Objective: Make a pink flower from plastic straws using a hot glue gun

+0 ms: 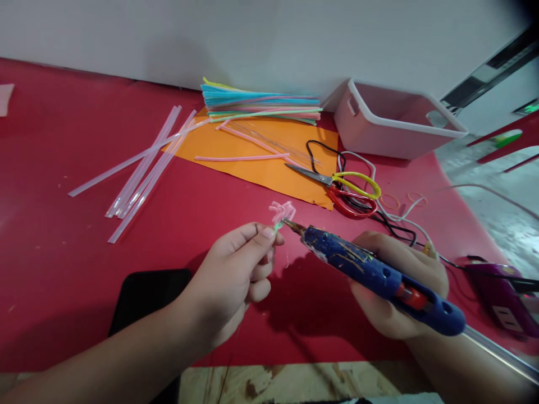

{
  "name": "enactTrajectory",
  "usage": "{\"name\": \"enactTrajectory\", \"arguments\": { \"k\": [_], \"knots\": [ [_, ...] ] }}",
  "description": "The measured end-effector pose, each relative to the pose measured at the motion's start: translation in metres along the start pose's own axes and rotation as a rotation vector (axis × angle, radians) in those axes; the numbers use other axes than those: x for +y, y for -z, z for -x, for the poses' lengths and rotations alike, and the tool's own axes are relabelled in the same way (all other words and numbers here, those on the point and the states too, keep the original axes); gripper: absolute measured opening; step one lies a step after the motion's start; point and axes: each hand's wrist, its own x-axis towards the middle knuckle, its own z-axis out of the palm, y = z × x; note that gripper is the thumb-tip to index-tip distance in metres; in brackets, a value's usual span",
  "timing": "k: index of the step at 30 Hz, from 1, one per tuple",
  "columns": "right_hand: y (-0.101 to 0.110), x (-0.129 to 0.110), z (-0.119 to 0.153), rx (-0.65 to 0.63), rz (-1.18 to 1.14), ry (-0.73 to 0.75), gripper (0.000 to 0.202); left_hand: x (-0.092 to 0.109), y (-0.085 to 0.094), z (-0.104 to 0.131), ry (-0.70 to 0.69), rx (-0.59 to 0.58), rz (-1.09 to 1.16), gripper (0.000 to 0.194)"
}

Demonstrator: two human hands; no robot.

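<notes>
Between thumb and forefinger, my left hand pinches a small pipe-cleaner flower by its green base. Its pink fuzzy petals point away from me. My right hand is wrapped round a blue hot glue gun, streaked with dried glue. The gun's metal nozzle meets the flower at its green part, just above my left fingertips. A clear glue stick sticks out of the gun's rear end. Below the flower hangs a thin strand, perhaps glue.
Scissors lie on the orange sheet with pink pipe cleaners. Behind are a bundle of coloured pipe cleaners and a pink bin. Glue sticks lie left, a black phone near my left arm, cables and a purple power strip right.
</notes>
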Motion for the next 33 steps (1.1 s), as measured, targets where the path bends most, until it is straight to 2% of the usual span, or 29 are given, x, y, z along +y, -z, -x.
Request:
{"name": "enactTrajectory", "arguments": {
  "k": [14,33],
  "knots": [
    [0.0008,0.0015,0.0045,0.033,0.005,-0.051,0.005,0.0001,0.0008,-0.001,0.007,-0.001,0.007,0.029],
    [0.0018,-0.0005,0.0015,-0.013,-0.008,-0.005,0.011,-0.0007,0.0013,-0.0004,0.001,-0.043,0.0,0.027]
  ]
}}
